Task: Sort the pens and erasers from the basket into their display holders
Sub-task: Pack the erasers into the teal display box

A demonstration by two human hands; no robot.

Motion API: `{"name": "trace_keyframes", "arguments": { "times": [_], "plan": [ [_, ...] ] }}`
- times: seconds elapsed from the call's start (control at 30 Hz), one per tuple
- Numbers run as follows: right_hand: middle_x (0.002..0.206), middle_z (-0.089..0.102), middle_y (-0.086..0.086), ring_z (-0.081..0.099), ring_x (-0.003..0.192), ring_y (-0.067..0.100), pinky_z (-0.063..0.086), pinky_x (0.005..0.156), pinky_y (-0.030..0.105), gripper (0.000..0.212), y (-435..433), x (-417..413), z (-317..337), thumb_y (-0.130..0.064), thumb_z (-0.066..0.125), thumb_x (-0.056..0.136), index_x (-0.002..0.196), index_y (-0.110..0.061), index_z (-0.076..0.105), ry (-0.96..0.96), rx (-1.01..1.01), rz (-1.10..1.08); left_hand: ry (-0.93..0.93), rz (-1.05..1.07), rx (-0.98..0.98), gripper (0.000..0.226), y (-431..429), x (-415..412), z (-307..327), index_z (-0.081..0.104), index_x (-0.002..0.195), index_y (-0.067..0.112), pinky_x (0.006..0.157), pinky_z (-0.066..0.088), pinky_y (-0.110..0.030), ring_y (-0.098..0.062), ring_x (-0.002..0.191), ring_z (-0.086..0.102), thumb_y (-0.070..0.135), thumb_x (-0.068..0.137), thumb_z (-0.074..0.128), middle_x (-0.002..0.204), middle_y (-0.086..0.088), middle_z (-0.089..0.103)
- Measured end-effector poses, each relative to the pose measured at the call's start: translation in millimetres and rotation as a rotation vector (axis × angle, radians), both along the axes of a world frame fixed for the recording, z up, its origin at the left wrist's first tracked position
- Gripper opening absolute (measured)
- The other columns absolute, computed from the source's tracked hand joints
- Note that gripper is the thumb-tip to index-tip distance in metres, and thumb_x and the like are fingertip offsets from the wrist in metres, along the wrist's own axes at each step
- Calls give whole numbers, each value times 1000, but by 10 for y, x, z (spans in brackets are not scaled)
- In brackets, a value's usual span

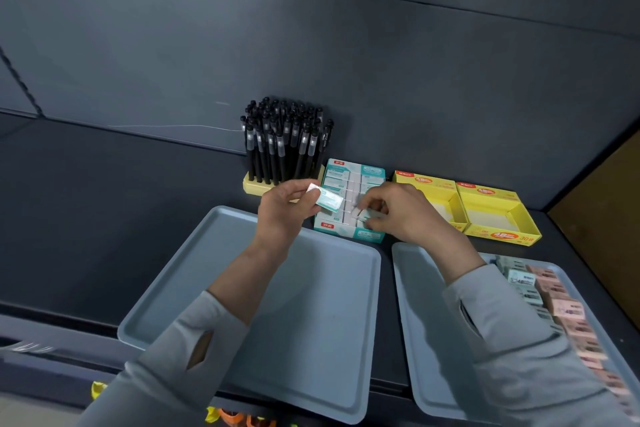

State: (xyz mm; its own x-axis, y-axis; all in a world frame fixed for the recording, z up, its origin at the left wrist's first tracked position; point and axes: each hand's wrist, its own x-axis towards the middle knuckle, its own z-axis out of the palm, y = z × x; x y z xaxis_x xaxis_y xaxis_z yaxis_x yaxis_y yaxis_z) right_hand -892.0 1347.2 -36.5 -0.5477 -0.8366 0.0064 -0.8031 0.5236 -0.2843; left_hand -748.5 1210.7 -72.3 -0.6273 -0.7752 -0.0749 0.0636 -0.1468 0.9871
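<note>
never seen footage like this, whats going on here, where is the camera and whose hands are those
There is no machine here. A person works with bare hands, and the single picture comes from a wide-angle camera worn on their head, looking forward and down. That is why both arms enter from the bottom.

The left hand pinches a small teal-and-white eraser. The right hand reaches into the teal box of similar erasers; whether it grips one is too blurred to tell.

Behind the hands, black pens stand in a holder. To the right sit two yellow boxes. Nearer the person lie two grey trays: the left tray, and the right tray, which has pink erasers along its right side.
</note>
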Motion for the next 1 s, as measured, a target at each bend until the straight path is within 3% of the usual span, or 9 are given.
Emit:
{"name": "trace_keyframes", "arguments": {
  "times": [0.13,0.27,0.37,0.47,0.57,0.63,0.7,0.83,1.0],
  "plan": [
    [110,63,-1,58,98,19,50,86,28,34,-42,-17,-71,-2,73,80,108,-21,74,-19,-66,21,20,-23,23,15,10,-5,-10,65,106,3,70,56,-16,-21,91,70,3,92,62,105,-19,69],
    [105,64,-1,59,96,20,48,82,29,24,11,-51,-117,-13,73,85,106,-23,76,-43,-123,-1,10,-49,26,16,20,-25,-18,64,107,4,73,57,-19,-22,91,70,3,91,63,105,-18,69],
    [102,70,-9,64,95,12,53,86,32,16,-4,19,-59,-31,63,94,104,-28,75,-339,-352,-45,32,-75,26,15,53,-59,-4,62,105,3,73,58,-20,-24,88,70,1,90,65,103,-22,68],
    [91,68,-4,63,76,11,55,79,31,15,-37,92,-25,-18,63,95,105,-30,65,-650,-462,-25,28,-116,-33,16,85,-105,-16,63,101,8,78,58,-28,-23,85,69,3,87,69,96,-19,70],
    [80,65,-3,59,69,11,52,73,31,25,9,50,-12,-4,67,90,94,-28,61,-515,-475,-73,-130,-109,-420,22,68,-129,-64,65,106,16,86,55,-34,-18,89,69,9,86,70,94,-2,73],
    [77,65,-9,57,69,5,47,69,19,23,82,-26,10,-5,68,87,85,-27,64,-337,-422,-128,-257,-113,-756,24,46,-97,-88,68,108,19,89,51,-33,-17,98,65,11,84,70,104,4,71],
    [75,65,-14,57,69,1,42,67,14,24,160,-62,23,-6,68,87,78,-28,67,-316,-324,-147,-350,-175,-985,21,34,-67,-115,72,105,18,90,43,-28,-19,107,59,12,85,69,111,4,68],
    [77,68,-14,58,67,-1,45,69,17,24,203,0,-40,-9,70,88,76,-29,71,-364,-259,-164,-432,-243,-1106,21,19,-48,-140,74,108,19,91,37,-28,-21,114,51,15,90,64,119,1,65],
    [94,69,1,61,88,16,48,79,26,10,112,118,-150,-13,74,83,90,-17,79,-108,-250,-135,-418,-214,-1174,21,27,-43,-146,74,108,17,86,38,-28,-24,110,54,14,89,64,116,-1,66]
  ]
}}
